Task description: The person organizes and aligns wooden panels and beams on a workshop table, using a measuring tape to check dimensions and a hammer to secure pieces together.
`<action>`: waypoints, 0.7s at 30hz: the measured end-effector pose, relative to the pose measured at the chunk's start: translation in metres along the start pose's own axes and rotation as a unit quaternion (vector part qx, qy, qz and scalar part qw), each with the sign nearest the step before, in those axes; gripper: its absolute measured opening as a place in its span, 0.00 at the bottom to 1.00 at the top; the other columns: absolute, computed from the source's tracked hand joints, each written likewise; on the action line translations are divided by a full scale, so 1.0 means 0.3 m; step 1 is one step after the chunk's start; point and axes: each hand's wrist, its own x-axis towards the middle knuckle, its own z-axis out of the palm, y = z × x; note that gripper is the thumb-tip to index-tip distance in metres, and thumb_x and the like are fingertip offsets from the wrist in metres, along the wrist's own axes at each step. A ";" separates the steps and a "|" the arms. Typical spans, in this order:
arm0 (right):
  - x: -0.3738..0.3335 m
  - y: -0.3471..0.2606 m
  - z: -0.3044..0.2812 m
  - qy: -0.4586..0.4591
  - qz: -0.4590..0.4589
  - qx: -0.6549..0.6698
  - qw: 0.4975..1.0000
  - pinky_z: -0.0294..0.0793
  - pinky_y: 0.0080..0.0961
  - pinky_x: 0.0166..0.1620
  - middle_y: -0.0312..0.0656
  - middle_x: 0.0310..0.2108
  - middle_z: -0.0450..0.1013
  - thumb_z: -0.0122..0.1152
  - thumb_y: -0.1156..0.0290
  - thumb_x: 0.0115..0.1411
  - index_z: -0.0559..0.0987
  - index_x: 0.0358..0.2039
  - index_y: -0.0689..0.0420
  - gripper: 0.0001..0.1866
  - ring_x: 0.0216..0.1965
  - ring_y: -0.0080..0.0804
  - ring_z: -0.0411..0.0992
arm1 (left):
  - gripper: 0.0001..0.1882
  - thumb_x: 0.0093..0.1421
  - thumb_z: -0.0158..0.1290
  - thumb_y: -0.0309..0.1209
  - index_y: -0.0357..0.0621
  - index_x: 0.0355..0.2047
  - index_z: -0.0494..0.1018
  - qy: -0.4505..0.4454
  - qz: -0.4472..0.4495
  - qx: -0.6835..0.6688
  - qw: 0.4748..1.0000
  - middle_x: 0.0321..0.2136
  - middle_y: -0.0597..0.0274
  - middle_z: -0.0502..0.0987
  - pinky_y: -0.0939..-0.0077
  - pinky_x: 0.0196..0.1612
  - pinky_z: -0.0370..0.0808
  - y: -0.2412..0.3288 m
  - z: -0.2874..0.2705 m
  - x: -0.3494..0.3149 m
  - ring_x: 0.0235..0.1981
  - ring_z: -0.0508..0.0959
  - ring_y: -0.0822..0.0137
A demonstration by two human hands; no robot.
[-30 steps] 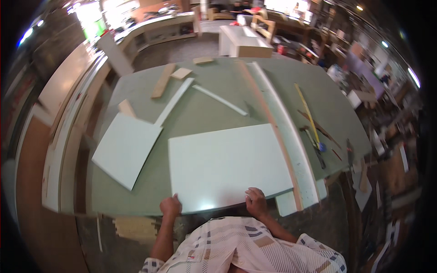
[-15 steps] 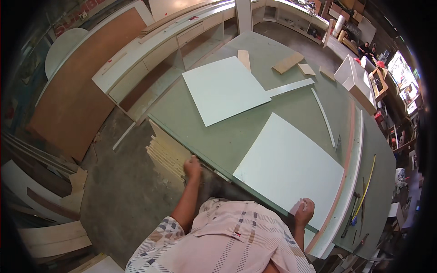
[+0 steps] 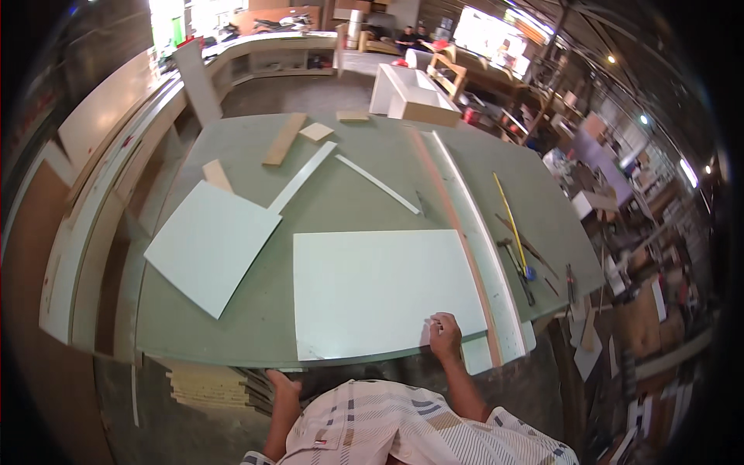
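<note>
A: Where is the white board (image 3: 380, 291)?
B: It lies flat on the green table (image 3: 225, 341), close to the near edge. Its right side runs along the brown edge of a long white rail (image 3: 482, 263); I cannot tell whether the two touch.
A: And the right hand (image 3: 445, 337)?
B: Over the board's near right part, with its fingers bent inward, about half closed. Whether anything small sits between them, I cannot tell.
A: What about the left hand (image 3: 284, 381)?
B: It is low, by the table's near edge, left of the board's near left corner. It looks partly curled, but I cannot tell if it has hold of anything. A stack of boards (image 3: 209, 387) shows below the table, just beside it.
A: What lies to the left on top?
B: A second white board (image 3: 213, 248), set at an angle, with a white strip (image 3: 306, 177) reaching away from its far right corner. A thinner strip (image 3: 377, 184) slants beyond the first board, and a wood block (image 3: 285, 139) lies farther off.
A: Right of the rail?
B: A yellow tape measure (image 3: 508, 205), pulled out, with a hammer (image 3: 515, 271) near its blue case (image 3: 529, 273).
</note>
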 end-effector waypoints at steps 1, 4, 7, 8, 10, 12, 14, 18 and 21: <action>-0.022 0.006 -0.013 -0.003 0.039 0.015 0.999 0.79 0.35 0.45 0.50 0.42 0.77 0.59 0.77 0.57 0.81 0.37 0.61 0.08 0.41 0.46 0.78 | 0.32 0.68 0.34 0.56 0.48 0.58 0.71 0.000 -0.013 -0.025 1.000 0.54 0.55 0.75 0.44 0.49 0.79 0.000 0.001 0.007 0.50 0.77 0.49; -0.070 0.033 -0.045 0.002 0.111 0.036 0.993 0.79 0.34 0.43 0.50 0.42 0.76 0.60 0.77 0.58 0.81 0.37 0.62 0.07 0.39 0.44 0.78 | 0.32 0.68 0.33 0.56 0.49 0.58 0.71 0.003 -0.022 -0.054 0.998 0.55 0.55 0.75 0.44 0.49 0.79 0.017 0.031 0.019 0.51 0.77 0.48; -0.113 0.078 -0.081 0.017 0.131 0.020 0.991 0.79 0.32 0.41 0.49 0.42 0.76 0.60 0.77 0.58 0.81 0.37 0.62 0.07 0.37 0.42 0.78 | 0.32 0.68 0.32 0.55 0.50 0.58 0.71 0.011 -0.022 -0.062 0.998 0.55 0.55 0.75 0.43 0.49 0.79 0.032 0.071 0.032 0.51 0.77 0.48; -0.116 0.090 -0.091 0.025 0.115 0.003 0.993 0.79 0.32 0.40 0.48 0.41 0.76 0.60 0.77 0.59 0.81 0.37 0.62 0.06 0.37 0.42 0.78 | 0.31 0.68 0.32 0.55 0.50 0.58 0.71 0.012 -0.020 -0.064 0.998 0.55 0.55 0.75 0.43 0.49 0.79 0.033 0.081 0.046 0.52 0.77 0.48; -0.118 0.115 -0.113 0.025 0.132 0.006 0.991 0.79 0.32 0.40 0.48 0.41 0.76 0.60 0.77 0.59 0.81 0.37 0.62 0.06 0.37 0.42 0.78 | 0.31 0.67 0.33 0.54 0.50 0.58 0.72 -0.031 -0.026 -0.085 0.996 0.55 0.56 0.75 0.42 0.49 0.79 0.039 0.075 0.058 0.52 0.77 0.48; -0.120 0.151 -0.130 0.026 0.150 0.011 0.988 0.78 0.32 0.40 0.47 0.41 0.77 0.60 0.76 0.59 0.81 0.37 0.62 0.06 0.37 0.42 0.77 | 0.29 0.67 0.34 0.52 0.50 0.57 0.72 -0.100 -0.031 -0.123 0.987 0.55 0.56 0.76 0.41 0.48 0.79 0.035 0.078 0.055 0.52 0.77 0.48; -0.108 0.192 -0.149 0.026 0.144 0.013 0.989 0.78 0.33 0.40 0.46 0.41 0.77 0.60 0.76 0.59 0.81 0.36 0.61 0.05 0.37 0.42 0.77 | 0.29 0.67 0.34 0.52 0.50 0.57 0.73 -0.083 -0.026 -0.116 0.989 0.54 0.56 0.76 0.42 0.48 0.79 0.024 0.097 0.049 0.51 0.78 0.48; -0.079 0.262 -0.172 0.031 0.142 0.021 0.989 0.79 0.35 0.42 0.47 0.41 0.77 0.58 0.74 0.59 0.81 0.36 0.60 0.06 0.39 0.46 0.78 | 0.30 0.67 0.36 0.54 0.50 0.56 0.73 -0.102 -0.020 -0.103 0.989 0.53 0.56 0.77 0.42 0.46 0.80 0.011 0.071 0.080 0.49 0.79 0.48; -0.063 0.310 -0.169 0.005 0.145 0.035 0.989 0.78 0.38 0.46 0.49 0.41 0.77 0.58 0.73 0.58 0.81 0.36 0.60 0.08 0.42 0.49 0.77 | 0.31 0.67 0.36 0.55 0.47 0.56 0.73 -0.093 -0.016 -0.072 0.993 0.52 0.55 0.78 0.46 0.48 0.80 -0.013 0.116 -0.017 0.49 0.79 0.49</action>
